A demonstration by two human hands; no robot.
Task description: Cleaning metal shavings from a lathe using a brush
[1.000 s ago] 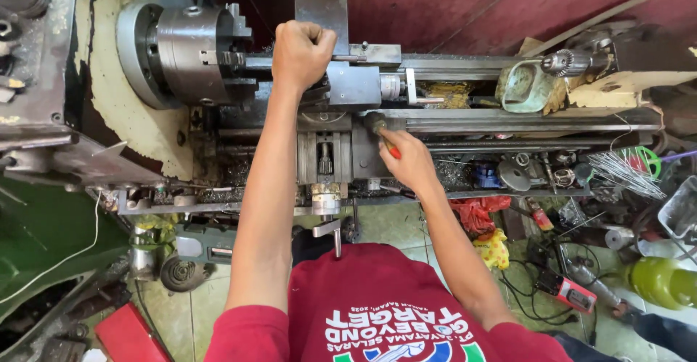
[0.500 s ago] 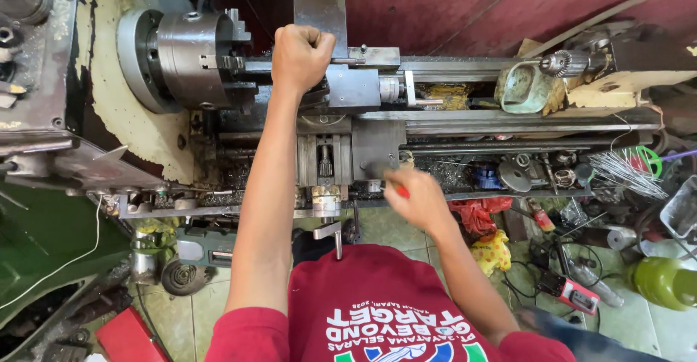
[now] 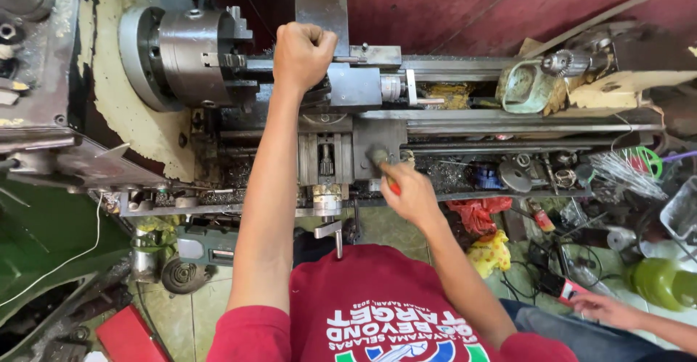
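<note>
**Lathe station: hand positions at the carriage**

At the far left, the three-jaw chuck point(image 3: 192, 57) is seen mounted on the headstock, its jaws facing right toward the carriage. Just beside the chuck, the left hand point(image 3: 303, 53) is closed into a fist above the tool post point(image 3: 353, 86); a grip on a handle beneath the fist is suggested, but what is held cannot be told, as it is hidden by the hand. The left forearm is extended straight across the cross slide point(image 3: 324, 160).

Further right and nearer the body, the right hand point(image 3: 411, 193) is closed around a red-handled tool point(image 3: 392, 185). The tool's tip is blurred and is directed up toward the carriage front, just right of the cross slide. The two hands are kept well apart, with the carriage between them.

To the right, a green oil can point(image 3: 524, 86) is set on the lathe bed. At the lower right edge, another person's hand point(image 3: 597, 307) is seen near a yellow-green bottle point(image 3: 662, 282).
</note>
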